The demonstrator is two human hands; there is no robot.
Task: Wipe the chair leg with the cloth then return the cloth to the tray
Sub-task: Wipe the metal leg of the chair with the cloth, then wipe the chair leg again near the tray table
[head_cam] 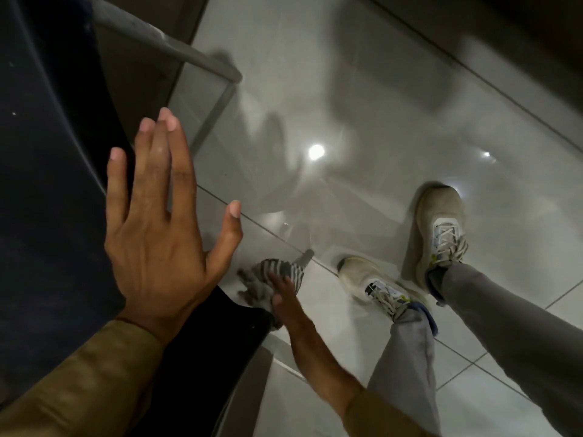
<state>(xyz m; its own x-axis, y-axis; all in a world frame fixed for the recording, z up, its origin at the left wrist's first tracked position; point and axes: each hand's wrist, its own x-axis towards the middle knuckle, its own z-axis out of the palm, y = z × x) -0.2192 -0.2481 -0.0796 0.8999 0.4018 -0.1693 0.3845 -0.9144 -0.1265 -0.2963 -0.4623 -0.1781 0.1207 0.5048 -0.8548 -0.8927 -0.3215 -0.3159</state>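
Glossy grey tiled floor [362,99], dim light. Left hand [157,216] splayed, holding nothing, over dark chair seat [47,184]. Right hand [282,298] presses striped cloth [271,277] on chair leg [306,256] near floor. Wiping apparently underway; tray unseen, return pending.

Grey-and-white striped cloth [277,275], grey glossy floor tiles [347,105], off-white shoes [438,228]

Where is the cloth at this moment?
In the head view, the striped cloth is low, near the middle, held in the right hand against the chair leg, just left of the nearer shoe.
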